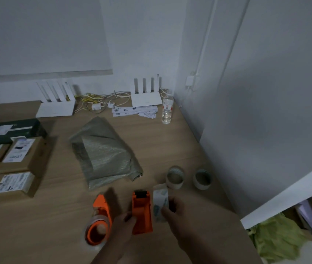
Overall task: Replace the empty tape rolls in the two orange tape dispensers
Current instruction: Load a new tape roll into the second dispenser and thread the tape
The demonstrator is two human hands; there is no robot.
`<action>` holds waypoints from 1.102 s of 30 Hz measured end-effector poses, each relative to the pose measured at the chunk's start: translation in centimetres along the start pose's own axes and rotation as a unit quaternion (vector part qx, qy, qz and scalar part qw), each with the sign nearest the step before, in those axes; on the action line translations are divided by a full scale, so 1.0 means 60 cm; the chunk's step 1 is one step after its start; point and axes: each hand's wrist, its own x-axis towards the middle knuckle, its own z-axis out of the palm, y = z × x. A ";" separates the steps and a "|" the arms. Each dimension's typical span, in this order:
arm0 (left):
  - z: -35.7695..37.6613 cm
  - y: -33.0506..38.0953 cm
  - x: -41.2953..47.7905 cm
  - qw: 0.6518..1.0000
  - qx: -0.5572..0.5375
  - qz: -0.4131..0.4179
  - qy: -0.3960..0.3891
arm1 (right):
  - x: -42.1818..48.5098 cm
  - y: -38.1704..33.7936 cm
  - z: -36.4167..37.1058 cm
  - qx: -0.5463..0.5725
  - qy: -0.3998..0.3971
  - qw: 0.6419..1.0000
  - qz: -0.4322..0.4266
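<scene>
Two orange tape dispensers lie near the table's front edge. My left hand (121, 228) grips the lower end of the upright dispenser (141, 212). The other dispenser (100, 221) lies to its left with a clear tape roll on its hub. My right hand (178, 212) holds a white printed tape roll (160, 201) on edge, right beside the held dispenser. Two more tape rolls, one (175, 178) and another (202, 179), stand on the table behind my right hand.
A grey woven bag (103, 153) lies mid-table. Cardboard parcels (12, 164) stack at the left. Two white routers (56, 103), cables, paper strips and a water bottle (167, 107) sit along the back wall. A white board (284, 197) leans at the right.
</scene>
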 end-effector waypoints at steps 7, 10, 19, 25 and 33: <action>0.006 0.029 -0.013 0.998 -0.058 0.023 -0.009 | 0.000 -0.002 0.018 0.016 -0.022 1.000 -0.002; 0.000 0.042 -0.015 0.997 -0.056 0.056 -0.018 | -0.002 -0.012 0.031 0.031 -0.037 0.999 -0.011; -0.037 0.066 -0.037 0.993 -0.076 0.089 -0.022 | -0.010 -0.020 0.058 0.054 -0.104 0.993 -0.028; -0.060 0.056 -0.039 0.990 -0.103 0.098 -0.014 | -0.019 -0.023 0.077 0.060 -0.109 0.992 -0.032; -0.076 0.052 -0.056 0.985 -0.146 0.089 -0.029 | -0.037 -0.027 0.113 0.048 -0.112 0.992 -0.041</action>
